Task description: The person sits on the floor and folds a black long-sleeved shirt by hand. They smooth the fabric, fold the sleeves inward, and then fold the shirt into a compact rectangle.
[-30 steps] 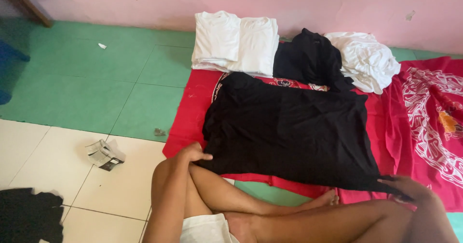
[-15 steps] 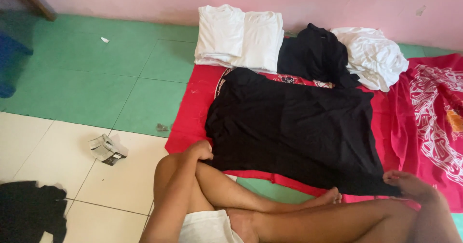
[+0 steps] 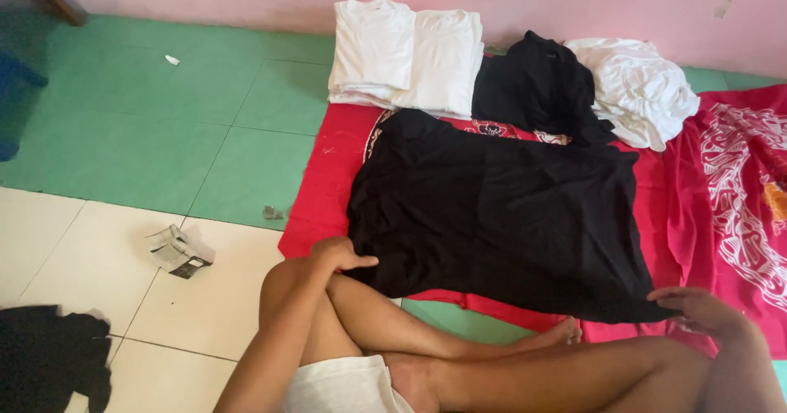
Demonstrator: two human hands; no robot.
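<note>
Right now a black garment (image 3: pixel 500 216) lies spread flat on a red patterned cloth (image 3: pixel 328 192) on the floor, and both hands are on its near hem. At the near left corner, the left hand (image 3: pixel 340 255) has its fingers curled over the edge, pinching the fabric. At the near right corner, the right hand (image 3: pixel 697 310) rests on the hem with its fingers together and extended; whether it actually grips the fabric I cannot tell, since the fingertips lie flat over the black edge. Between the two hands, the person's crossed bare legs (image 3: pixel 492 364) sit just short of the hem, one foot tucked close to the cloth's border. Beyond the left hand, past the far edge of the garment, a stack of folded white clothes (image 3: pixel 406 56) sits half on the red cloth and half on the green floor tiles (image 3: pixel 164 126). Beyond the right hand, a crumpled black item (image 3: pixel 533 85) touches the stack, and a loose white garment (image 3: pixel 639 89) is bunched just beside that, near the pink wall (image 3: pixel 533 3). Off to the outer side of the left hand, a small crumpled paper packet (image 3: pixel 176 251) lies on the pale tiles (image 3: pixel 82 257), and further out a dark heap of clothing (image 3: pixel 49 360) sits at the picture's lower corner.
</note>
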